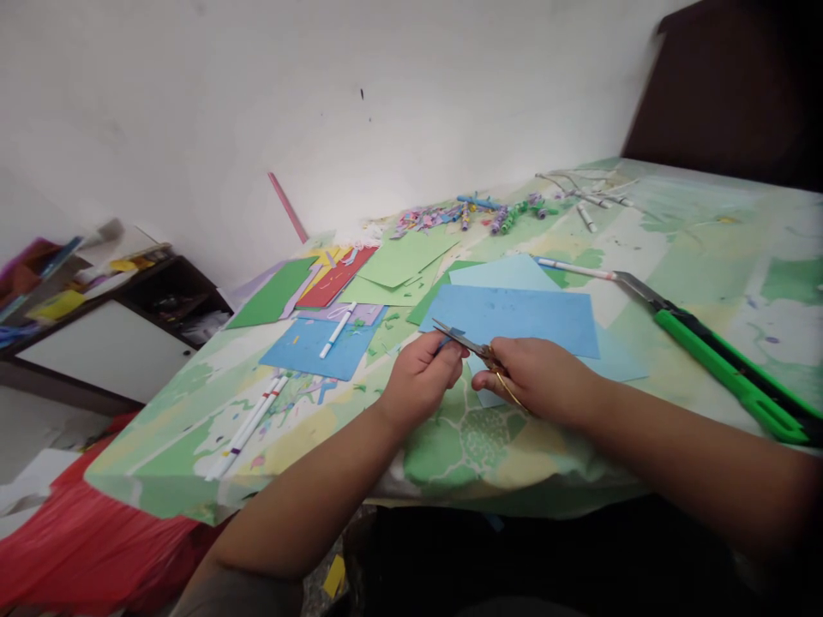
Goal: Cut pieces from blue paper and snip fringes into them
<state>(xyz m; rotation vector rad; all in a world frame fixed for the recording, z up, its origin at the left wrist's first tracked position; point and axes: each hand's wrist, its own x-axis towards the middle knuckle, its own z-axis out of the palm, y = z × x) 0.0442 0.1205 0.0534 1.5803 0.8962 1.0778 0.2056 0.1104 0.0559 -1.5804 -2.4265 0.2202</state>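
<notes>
Scissors gripped in my right hand, at near edge of blue sheet; small blue piece pinched in my left hand, by sheet's near left corner. Best, I judge: feed piece slowly, fingers clear.

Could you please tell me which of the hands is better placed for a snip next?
Probably the right hand: it holds the scissors, while the left hand pinches a small blue piece beside them.

dim, soft light; wall palest low down (right edge blurred).
</notes>
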